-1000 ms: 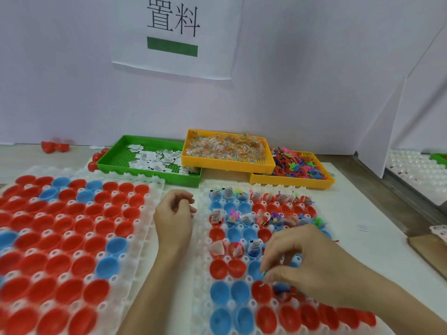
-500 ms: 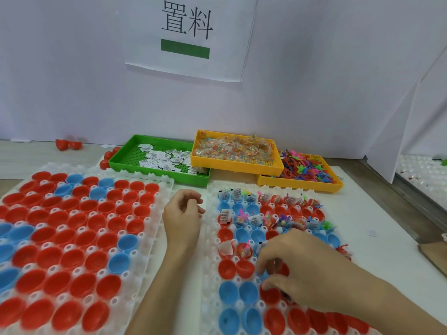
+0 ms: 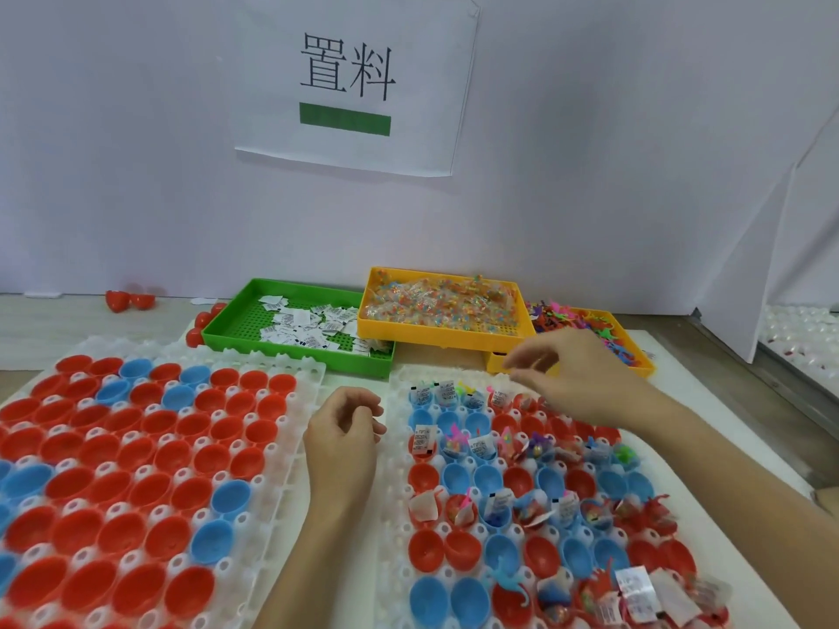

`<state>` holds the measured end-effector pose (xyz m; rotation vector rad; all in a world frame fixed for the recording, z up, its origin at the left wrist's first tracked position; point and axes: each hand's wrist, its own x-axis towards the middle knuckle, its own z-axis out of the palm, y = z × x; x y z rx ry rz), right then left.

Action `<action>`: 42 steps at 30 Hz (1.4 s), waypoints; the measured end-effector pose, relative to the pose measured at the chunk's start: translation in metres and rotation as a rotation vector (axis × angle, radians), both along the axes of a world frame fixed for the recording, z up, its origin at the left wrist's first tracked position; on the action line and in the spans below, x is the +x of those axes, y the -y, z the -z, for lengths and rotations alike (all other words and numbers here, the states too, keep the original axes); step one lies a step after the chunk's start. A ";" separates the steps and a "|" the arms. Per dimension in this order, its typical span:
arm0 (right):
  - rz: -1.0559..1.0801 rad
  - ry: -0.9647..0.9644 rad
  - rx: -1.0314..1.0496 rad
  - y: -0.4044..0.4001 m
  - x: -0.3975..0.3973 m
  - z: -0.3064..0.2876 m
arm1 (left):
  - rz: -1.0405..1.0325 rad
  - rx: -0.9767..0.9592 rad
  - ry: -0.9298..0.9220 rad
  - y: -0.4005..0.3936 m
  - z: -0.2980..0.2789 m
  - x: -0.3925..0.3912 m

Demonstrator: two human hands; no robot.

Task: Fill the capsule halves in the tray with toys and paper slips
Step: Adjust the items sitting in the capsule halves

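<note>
A white tray [image 3: 394,501] in front of me holds rows of red and blue capsule halves [image 3: 458,475]. Several of them carry small toys and paper slips, and others are bare. My right hand [image 3: 576,379] hovers over the tray's far edge, close to the yellow trays, with its fingers spread and nothing in them. My left hand [image 3: 340,433] rests loosely curled in the gap between the two white trays, and nothing shows in it. A green tray [image 3: 295,358] holds paper slips [image 3: 308,324]. One yellow tray [image 3: 445,336] holds bagged toys. Another yellow tray [image 3: 647,363] holds colourful plastic toys [image 3: 585,317].
A second white tray [image 3: 297,429] on the left is packed with red and blue halves [image 3: 136,451] holding nothing. Loose red halves [image 3: 129,299] lie by the back wall. A white partition [image 3: 744,274] stands at the right, with more white trays [image 3: 803,329] behind it.
My right hand lifted off the capsules near the tray's front and moved far forward toward the yellow trays. My left hand stayed in place. The camera tilted up.
</note>
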<state>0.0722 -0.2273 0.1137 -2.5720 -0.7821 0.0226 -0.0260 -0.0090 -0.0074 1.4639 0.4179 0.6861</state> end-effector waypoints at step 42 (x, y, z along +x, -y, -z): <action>0.301 0.369 0.220 -0.045 0.102 0.006 | 0.021 0.023 -0.023 0.003 -0.010 0.001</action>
